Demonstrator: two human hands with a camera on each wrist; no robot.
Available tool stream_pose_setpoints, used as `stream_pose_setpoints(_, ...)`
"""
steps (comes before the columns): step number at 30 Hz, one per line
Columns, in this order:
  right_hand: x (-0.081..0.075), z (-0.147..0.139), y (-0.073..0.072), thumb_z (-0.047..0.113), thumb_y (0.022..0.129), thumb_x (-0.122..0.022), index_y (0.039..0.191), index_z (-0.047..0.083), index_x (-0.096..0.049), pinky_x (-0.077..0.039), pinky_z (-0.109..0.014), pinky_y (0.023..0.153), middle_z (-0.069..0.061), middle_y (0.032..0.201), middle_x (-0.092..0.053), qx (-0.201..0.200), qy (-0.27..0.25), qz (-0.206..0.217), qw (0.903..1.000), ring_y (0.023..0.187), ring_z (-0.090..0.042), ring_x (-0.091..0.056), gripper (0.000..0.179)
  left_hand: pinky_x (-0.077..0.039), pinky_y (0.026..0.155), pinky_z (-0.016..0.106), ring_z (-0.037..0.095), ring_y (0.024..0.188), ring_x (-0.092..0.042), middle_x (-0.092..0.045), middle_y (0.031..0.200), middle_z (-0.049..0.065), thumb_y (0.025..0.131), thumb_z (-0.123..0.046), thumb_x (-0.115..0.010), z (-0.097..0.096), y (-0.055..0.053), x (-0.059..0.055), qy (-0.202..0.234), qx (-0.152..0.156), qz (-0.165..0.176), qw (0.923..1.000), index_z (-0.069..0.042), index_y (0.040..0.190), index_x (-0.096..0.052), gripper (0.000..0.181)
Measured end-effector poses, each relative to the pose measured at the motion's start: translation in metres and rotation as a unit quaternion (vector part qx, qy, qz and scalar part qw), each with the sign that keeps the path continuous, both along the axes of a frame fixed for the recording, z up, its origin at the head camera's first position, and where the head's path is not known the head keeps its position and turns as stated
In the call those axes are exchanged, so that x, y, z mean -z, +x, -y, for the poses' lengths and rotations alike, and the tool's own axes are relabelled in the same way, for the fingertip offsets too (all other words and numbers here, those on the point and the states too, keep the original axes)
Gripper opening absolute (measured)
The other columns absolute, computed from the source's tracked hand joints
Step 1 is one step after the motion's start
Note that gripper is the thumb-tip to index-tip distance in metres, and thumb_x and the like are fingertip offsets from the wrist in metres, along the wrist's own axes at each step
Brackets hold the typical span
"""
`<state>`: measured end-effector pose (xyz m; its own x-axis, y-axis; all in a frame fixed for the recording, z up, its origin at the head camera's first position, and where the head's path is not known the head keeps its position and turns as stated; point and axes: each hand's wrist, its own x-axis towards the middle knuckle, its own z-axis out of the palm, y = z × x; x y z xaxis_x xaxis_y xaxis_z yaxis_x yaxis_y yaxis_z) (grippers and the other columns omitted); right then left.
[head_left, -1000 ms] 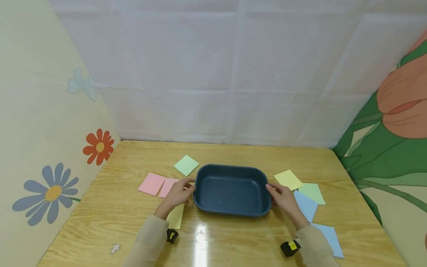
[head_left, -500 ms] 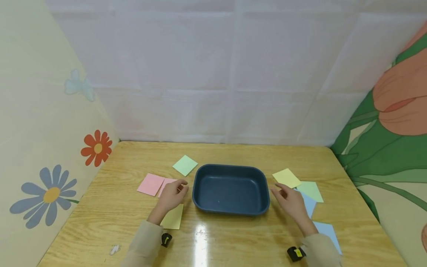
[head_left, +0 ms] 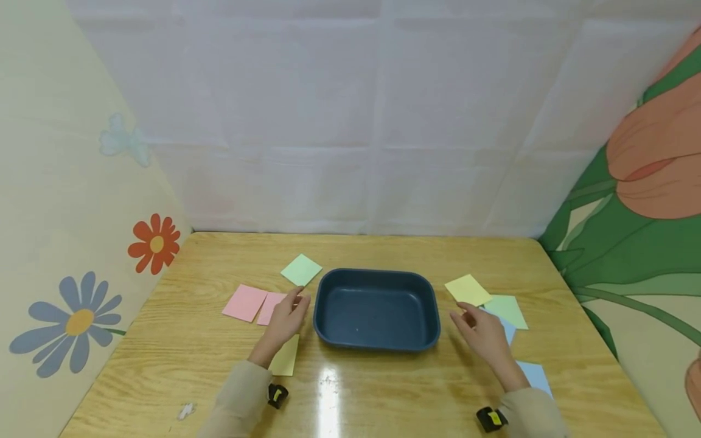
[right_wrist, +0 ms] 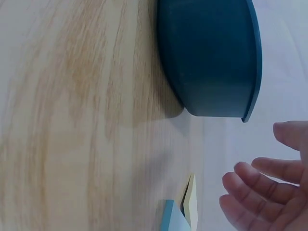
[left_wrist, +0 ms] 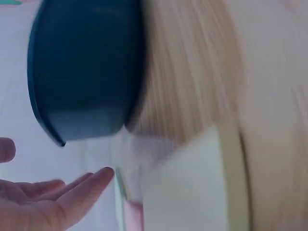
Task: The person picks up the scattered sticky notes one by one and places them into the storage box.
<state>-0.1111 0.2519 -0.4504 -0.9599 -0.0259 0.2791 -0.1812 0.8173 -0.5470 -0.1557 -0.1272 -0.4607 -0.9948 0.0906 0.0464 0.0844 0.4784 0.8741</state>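
Note:
A dark blue rectangular tray (head_left: 378, 351) with rounded corners rests on the wooden table, and nothing lies in it. Just off its left end hovers my left hand (head_left: 286, 317), fingers loosely extended, holding nothing. In the left wrist view, a gap separates the fingers (left_wrist: 82, 195) from the tray wall (left_wrist: 86, 72). My right hand (head_left: 482, 331) is a little off the tray's right end, its fingers relaxed and apart from the wall. Below the left hand are a pink paper square (head_left: 269, 307) and a yellow one (head_left: 285, 359). Beside the right hand lies a blue paper square (head_left: 506, 328), partly hidden.
At left lie another pink square (head_left: 244, 302) and a green one (head_left: 301, 269). At right are a yellow square (head_left: 468, 290), a green one (head_left: 509, 311) and a second blue one (head_left: 535, 378). A white curtain (head_left: 350, 152) stands behind the table (head_left: 383, 395).
Both hands have let go of the tray's ends and moved outward, left hand to the left, right hand to the right. The tray stays in place on the table.

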Motion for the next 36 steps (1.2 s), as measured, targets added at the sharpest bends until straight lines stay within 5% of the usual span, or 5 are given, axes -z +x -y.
stream_pose_setpoints(4,-0.003,-0.001,0.001,0.016,0.087,-0.06,0.107,-0.009,-0.06,-0.048,-0.036,0.056,-0.007,0.073,-0.061,0.006,0.001,-0.001,1.0,0.065,-0.021,-0.058,0.033,-0.052,0.08,0.046,0.042,0.104,-0.053,-0.045,0.123,0.033,0.097,-0.023,-0.04,-0.007,0.0,0.002,0.131,0.009,0.1,0.9863,0.006,0.14,-0.023,0.054)
stream_pose_setpoints(8,-0.006,-0.002,0.002,0.016,0.087,-0.06,0.108,-0.009,-0.06,-0.049,-0.035,0.056,-0.007,0.074,-0.061,0.009,-0.004,0.002,0.9999,0.065,-0.022,-0.059,0.033,-0.049,0.086,0.048,0.043,0.116,-0.044,-0.032,0.133,0.035,0.097,-0.023,-0.038,-0.011,-0.003,0.003,0.203,0.018,0.146,0.968,0.005,0.142,-0.013,0.059)
stream_pose_setpoints(18,-0.009,-0.004,0.004,0.019,0.089,-0.057,0.111,-0.009,-0.058,-0.05,-0.037,0.058,-0.011,0.08,-0.064,0.017,-0.01,0.026,0.9995,0.068,-0.023,-0.06,0.035,-0.041,0.096,0.048,0.044,0.12,-0.038,-0.032,0.132,0.036,0.096,-0.022,-0.03,-0.025,-0.008,0.007,0.259,-0.049,0.152,0.9526,0.009,0.141,-0.013,0.057)
stream_pose_setpoints(27,-0.009,-0.004,0.003,0.02,0.09,-0.057,0.111,-0.009,-0.058,-0.05,-0.037,0.058,-0.01,0.079,-0.064,0.018,-0.006,0.03,0.9994,0.067,-0.022,-0.06,0.036,-0.038,0.097,0.045,0.038,0.114,-0.044,-0.044,0.127,0.029,0.084,-0.008,-0.049,-0.036,-0.007,0.012,0.199,-0.08,0.119,0.9694,0.012,0.129,-0.04,0.05)
stream_pose_setpoints(36,-0.01,-0.004,0.002,0.019,0.09,-0.057,0.111,-0.009,-0.058,-0.051,-0.041,0.061,-0.009,0.078,-0.065,0.019,0.0,0.034,0.9992,0.068,-0.023,-0.061,0.035,-0.049,0.074,0.034,0.027,0.087,-0.053,-0.058,0.1,0.019,0.073,-0.006,-0.055,-0.033,-0.005,0.015,0.076,-0.07,0.118,0.9877,0.01,0.113,-0.055,0.043)
